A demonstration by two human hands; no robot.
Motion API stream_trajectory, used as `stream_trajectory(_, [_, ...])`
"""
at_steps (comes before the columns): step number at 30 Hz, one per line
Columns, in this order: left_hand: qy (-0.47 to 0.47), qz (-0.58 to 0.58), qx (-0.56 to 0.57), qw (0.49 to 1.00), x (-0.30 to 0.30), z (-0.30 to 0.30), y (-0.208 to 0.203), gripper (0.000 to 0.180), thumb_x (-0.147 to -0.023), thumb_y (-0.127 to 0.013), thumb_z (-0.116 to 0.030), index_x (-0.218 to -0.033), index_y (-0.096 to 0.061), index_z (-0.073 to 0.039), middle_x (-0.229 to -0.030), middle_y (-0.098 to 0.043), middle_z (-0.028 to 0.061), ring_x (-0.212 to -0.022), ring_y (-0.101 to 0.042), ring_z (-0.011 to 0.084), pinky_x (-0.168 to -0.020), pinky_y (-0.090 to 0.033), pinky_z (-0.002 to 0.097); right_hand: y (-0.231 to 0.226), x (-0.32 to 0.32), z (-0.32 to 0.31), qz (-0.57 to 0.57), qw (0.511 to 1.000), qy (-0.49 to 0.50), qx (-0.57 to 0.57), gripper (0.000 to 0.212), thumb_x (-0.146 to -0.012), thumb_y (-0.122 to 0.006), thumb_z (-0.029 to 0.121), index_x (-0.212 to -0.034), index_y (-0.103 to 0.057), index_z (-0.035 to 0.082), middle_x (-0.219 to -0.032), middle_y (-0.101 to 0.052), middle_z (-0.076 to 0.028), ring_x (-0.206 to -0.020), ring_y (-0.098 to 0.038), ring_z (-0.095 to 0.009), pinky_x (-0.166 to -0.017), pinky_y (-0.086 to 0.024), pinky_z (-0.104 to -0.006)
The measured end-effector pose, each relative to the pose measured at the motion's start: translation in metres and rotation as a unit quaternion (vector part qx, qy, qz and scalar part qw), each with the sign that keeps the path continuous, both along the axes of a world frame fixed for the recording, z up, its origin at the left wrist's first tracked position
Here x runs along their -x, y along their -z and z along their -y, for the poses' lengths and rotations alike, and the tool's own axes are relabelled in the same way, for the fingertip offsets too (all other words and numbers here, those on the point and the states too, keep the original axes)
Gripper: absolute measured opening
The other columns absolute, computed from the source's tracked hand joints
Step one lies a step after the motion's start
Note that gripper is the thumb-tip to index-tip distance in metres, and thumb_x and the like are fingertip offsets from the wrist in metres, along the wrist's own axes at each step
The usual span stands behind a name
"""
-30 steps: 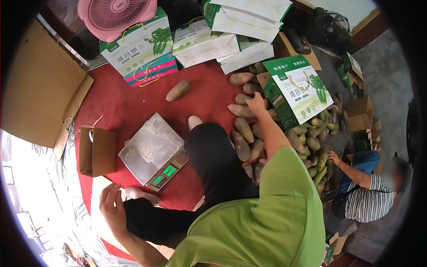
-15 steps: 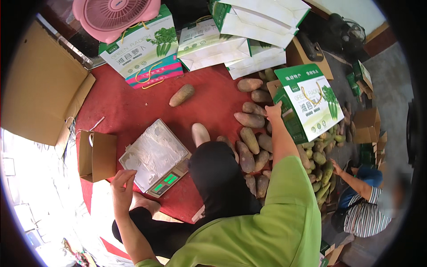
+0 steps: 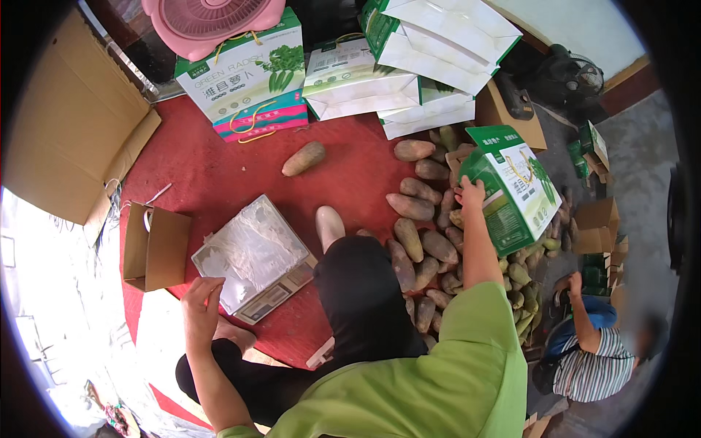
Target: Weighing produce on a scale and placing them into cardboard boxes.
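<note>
Carton of green-and-white cardboard [image 3: 514, 201], tilted beside oblong grey-brown radishes [image 3: 410, 207], edge apparently gripped by right hand [image 3: 471, 193], presumably for steadiness; left hand [image 3: 199, 298] loosely bent, seemingly empty.

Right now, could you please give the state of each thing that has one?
Green-and-white carton: tilted
Right hand: at that carton's edge, grip unclear
Left hand: raised, nothing visible held
Scale display: no lit digits visible
Brown box: open
Lone vegetable: lying on its side

A pale wall [image 3: 588, 25] (dark red at base) meets grey floor [image 3: 641, 142].
</note>
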State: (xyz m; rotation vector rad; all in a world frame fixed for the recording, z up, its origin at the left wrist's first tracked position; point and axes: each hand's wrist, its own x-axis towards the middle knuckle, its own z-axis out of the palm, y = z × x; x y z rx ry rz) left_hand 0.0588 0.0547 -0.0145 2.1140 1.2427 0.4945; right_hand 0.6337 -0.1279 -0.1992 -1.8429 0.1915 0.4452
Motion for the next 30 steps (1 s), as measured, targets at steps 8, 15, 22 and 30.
stream_trajectory(8, [0.020,0.014,-0.030,0.999,0.005,0.009,-0.012,0.011,-0.082,-0.061,0.003,-0.092,-0.066,0.003,-0.084,-0.064,0.0134,-0.077,-0.062,0.0255,-0.070,-0.048,0.0321,-0.119,-0.005,0.077,0.172,0.966,0.108,-0.160,0.022,-0.093,-0.057,0.029,-0.088,-0.054,0.007,-0.074,-0.063,-0.003,-0.059,-0.056,-0.010,-0.048,-0.038,-0.0234])
stream_trajectory(15, [0.026,0.025,-0.062,0.997,0.016,0.012,-0.012,0.010,-0.081,-0.062,0.001,-0.091,-0.066,0.003,-0.082,-0.062,0.0134,-0.075,-0.061,0.0273,-0.069,-0.047,0.0329,-0.244,0.048,0.114,0.182,0.956,0.078,-0.217,0.027,-0.096,-0.056,0.031,-0.080,-0.053,0.009,-0.066,-0.056,-0.001,-0.051,-0.048,-0.010,-0.046,-0.036,-0.0235])
stream_trajectory(22, [0.017,0.027,-0.084,0.996,0.029,0.009,-0.018,0.012,-0.082,-0.062,-0.005,-0.092,-0.067,-0.001,-0.089,-0.064,0.0132,-0.080,-0.062,0.0324,-0.071,-0.049,0.0366,-0.295,0.158,0.095,0.141,0.949,-0.131,-0.251,0.026,-0.099,-0.049,0.026,-0.079,-0.054,0.010,-0.056,-0.045,0.005,-0.043,-0.035,-0.005,-0.042,-0.028,-0.0230])
stream_trajectory(30, [-0.023,0.033,-0.131,0.991,0.046,0.012,-0.035,0.046,-0.074,-0.073,-0.011,-0.117,-0.060,-0.004,-0.113,-0.059,0.0133,-0.107,-0.055,0.0338,-0.090,-0.046,0.0400,-0.306,0.210,-0.017,0.135,0.908,-0.296,-0.265,0.026,-0.097,-0.052,0.025,-0.082,-0.060,0.005,-0.052,-0.044,0.006,-0.036,-0.030,-0.002,-0.033,-0.019,-0.0185])
